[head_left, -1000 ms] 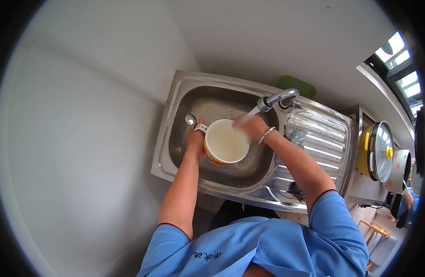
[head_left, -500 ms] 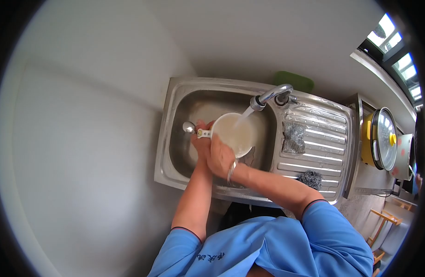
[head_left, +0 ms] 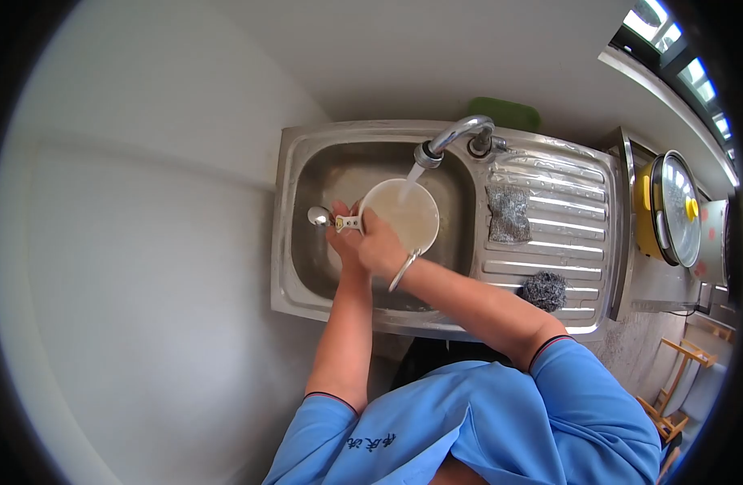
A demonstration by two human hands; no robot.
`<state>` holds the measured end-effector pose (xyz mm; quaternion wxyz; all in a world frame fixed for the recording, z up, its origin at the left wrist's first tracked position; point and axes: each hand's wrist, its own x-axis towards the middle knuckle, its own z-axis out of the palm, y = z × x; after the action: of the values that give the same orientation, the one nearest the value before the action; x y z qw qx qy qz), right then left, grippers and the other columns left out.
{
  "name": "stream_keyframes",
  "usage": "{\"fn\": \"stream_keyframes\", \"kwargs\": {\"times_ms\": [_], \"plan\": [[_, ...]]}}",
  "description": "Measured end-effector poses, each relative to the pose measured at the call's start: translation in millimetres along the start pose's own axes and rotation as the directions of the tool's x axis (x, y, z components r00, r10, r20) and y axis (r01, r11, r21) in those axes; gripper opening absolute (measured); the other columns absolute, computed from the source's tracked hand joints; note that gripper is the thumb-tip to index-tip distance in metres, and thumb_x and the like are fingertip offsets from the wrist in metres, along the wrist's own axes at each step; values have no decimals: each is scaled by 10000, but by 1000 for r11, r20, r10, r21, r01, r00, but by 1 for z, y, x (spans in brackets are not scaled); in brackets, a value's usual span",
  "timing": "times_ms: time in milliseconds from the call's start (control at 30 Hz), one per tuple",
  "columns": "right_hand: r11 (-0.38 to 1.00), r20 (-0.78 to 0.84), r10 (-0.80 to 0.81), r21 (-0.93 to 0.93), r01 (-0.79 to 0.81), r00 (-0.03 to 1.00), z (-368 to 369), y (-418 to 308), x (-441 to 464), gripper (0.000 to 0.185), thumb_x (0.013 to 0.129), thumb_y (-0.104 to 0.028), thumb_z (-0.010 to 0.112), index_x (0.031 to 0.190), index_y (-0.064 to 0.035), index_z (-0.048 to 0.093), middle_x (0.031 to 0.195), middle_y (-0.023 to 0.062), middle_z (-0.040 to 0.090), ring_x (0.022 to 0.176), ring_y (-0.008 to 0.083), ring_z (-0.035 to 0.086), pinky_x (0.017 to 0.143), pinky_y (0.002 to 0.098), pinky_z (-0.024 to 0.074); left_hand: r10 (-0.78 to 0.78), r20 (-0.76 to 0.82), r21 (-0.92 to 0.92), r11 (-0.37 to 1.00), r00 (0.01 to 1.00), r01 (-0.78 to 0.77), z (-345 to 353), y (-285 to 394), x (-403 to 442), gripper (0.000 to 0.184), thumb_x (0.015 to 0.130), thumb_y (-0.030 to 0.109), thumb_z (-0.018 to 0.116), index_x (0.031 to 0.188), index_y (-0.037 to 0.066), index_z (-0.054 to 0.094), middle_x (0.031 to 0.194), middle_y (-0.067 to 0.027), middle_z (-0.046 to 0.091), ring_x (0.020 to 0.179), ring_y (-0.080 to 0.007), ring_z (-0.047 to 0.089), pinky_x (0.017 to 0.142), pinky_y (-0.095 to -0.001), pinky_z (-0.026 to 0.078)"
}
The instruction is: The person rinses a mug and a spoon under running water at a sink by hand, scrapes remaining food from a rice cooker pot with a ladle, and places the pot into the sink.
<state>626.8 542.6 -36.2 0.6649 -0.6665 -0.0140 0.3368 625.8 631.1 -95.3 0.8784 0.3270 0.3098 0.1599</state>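
White bowl (head_left: 418, 217): held inside basin (head_left: 313, 279), toward its right edge; part-filled, water (head_left: 413, 173) being run in from faucet (head_left: 462, 129). Left hand (head_left: 347, 245) was set at handle (head_left: 349, 223), right hand (head_left: 385, 247) at rim; whether either was clamped could not be told.

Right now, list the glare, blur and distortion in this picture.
Head view: fisheye distortion, with black edges and a curved scene; head view: glare streaks along the ridged drainboard; head view: the window partly washed out; head view: the water stream a soft white smear.
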Motion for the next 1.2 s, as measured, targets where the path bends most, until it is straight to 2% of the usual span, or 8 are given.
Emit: {"fn": "stream_keyframes", "kwargs": {"times_ms": [67, 133, 233, 433, 633, 800, 900, 1200], "plan": [[836, -69, -371, -458, 301, 926, 5, -1, -25, 395, 844, -224, 560, 1060, 80, 427, 954, 275, 585, 893, 437, 567, 788, 470, 444, -187, 226, -257, 935, 956, 244, -2, -8, 2, 374, 908, 378, 560, 880, 5, 546, 817, -119, 625, 676, -196, 609, 579, -318, 513], [760, 64, -399, -535, 369, 915, -14, 4, -36, 367, 852, -218, 551, 1043, 64, 413, 930, 253, 586, 875, 432, 566, 767, 474, 446, 185, -55, 255, 953, 981, -165, 37, 15, -25, 391, 905, 380, 565, 861, -8, 556, 796, -133, 646, 654, -189, 620, 569, -307, 515], [598, 272, -447, -618, 511, 852, -41, 14, -46, 299, 837, -200, 568, 995, 25, 449, 890, 218, 592, 841, 397, 583, 773, 469, 436, 186, -73, 300, 941, 980, -157, 34, 22, -21, 371, 910, 361, 561, 840, -4, 546, 777, -146, 656, 649, -188, 629, 571, -299, 521], [-392, 777, -415, -622, 677, 473, -117, 50, 9, 142, 822, -230, 581, 839, -89, 575, 799, 74, 622, 823, 234, 598, 934, 376, 402, 79, -150, 495, 869, 986, 6, 11, 22, -6, 241, 857, 251, 580, 918, 19, 606, 811, -91, 623, 689, -211, 607, 616, -350, 512], [-506, 726, -607, -666, 548, 323, -103, 66, 27, 258, 776, -222, 525, 943, -45, 613, 1026, 127, 615, 1107, 273, 511, 1129, 491, 161, 27, -103, 464, 885, 994, 24, 11, 42, 4, 396, 902, 372, 531, 1001, -11, 550, 927, -125, 608, 782, -244, 622, 671, -381, 541], [403, 414, -155, -802, 440, 897, -40, 56, 2, 297, 637, -172, 606, 903, -41, 597, 922, 181, 623, 979, 326, 571, 931, 456, 396, 156, -120, 538, 840, 980, -68, 6, -2, 29, 380, 908, 366, 552, 987, -5, 555, 904, -87, 594, 749, -202, 583, 642, -358, 505], [995, 125, -90, -26, 94, 988, 3, 51, 25, 275, 668, -156, 588, 865, 36, 601, 862, 234, 638, 846, 391, 612, 757, 446, 461, 276, -122, 675, 727, 953, -124, -7, 16, 29, 370, 908, 360, 563, 979, -3, 555, 886, -77, 586, 726, -186, 566, 621, -350, 493], [69, 647, -37, -759, 648, 762, -99, 27, 15, 315, 681, -194, 605, 960, -49, 605, 974, 172, 601, 1015, 330, 527, 901, 423, 409, 203, 86, 557, 802, 975, -216, -27, 27, 43, 308, 920, 299, 562, 957, -7, 553, 835, -56, 568, 719, -156, 540, 633, -316, 464]]}}
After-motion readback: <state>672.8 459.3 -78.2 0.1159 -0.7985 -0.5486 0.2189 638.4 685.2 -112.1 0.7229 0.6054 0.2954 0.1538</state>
